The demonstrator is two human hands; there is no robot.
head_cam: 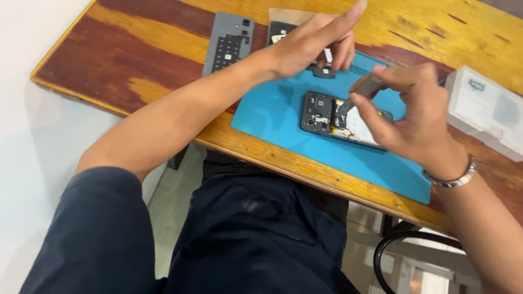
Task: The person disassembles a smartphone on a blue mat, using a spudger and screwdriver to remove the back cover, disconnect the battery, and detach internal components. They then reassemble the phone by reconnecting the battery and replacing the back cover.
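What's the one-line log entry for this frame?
left hand: over small dark part | right hand: gripping grey tool on opened phone | blue mat

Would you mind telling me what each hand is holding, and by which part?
The right hand pinches a slim grey tool by its upper end, tip down on the opened phone. The left hand grips a small dark part with its fingertips.

left hand (pixel 313 43): forearm bare, reaching forward across body, wrist straight, index finger extended, other fingers curled downward | right hand (pixel 406 117): wrist bent inward, thumb and fingers pinched together at fingertips, metal bracelet at wrist | both upper arms in dark sleeves
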